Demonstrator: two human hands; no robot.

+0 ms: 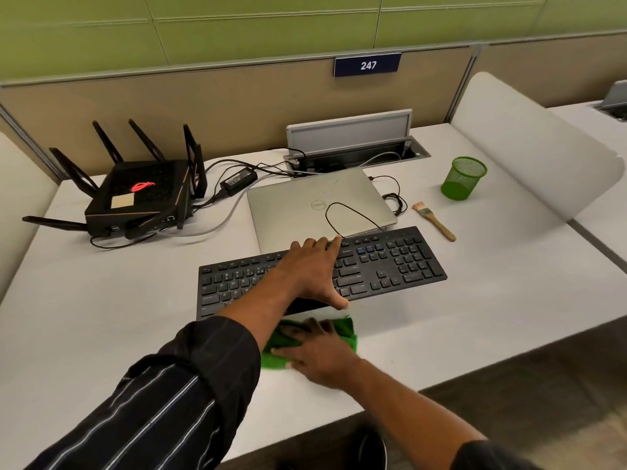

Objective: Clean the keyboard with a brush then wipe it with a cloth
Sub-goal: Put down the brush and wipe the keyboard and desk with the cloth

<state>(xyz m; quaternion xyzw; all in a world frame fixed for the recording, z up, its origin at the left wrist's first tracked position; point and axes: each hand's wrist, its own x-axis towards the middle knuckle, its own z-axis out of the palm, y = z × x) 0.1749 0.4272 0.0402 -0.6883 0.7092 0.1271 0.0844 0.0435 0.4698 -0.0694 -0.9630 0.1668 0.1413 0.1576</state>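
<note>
A black keyboard (390, 262) lies across the middle of the white desk (492, 300). My left hand (314, 269) spans it: the fingers reach over its far edge and the thumb hooks its near edge, which looks slightly raised. Just in front of the keyboard, a green cloth (346, 329) lies on the desk. My right hand (317, 354) presses flat on it with the fingers spread. A small wooden-handled brush (436, 221) lies on the desk to the right of the laptop, apart from both hands.
A closed silver laptop (305, 205) lies right behind the keyboard with a cable looped on it. At the back left stand a black router (135, 198) with antennas and a power adapter (237, 180). A green mesh cup (463, 178) stands at the back right.
</note>
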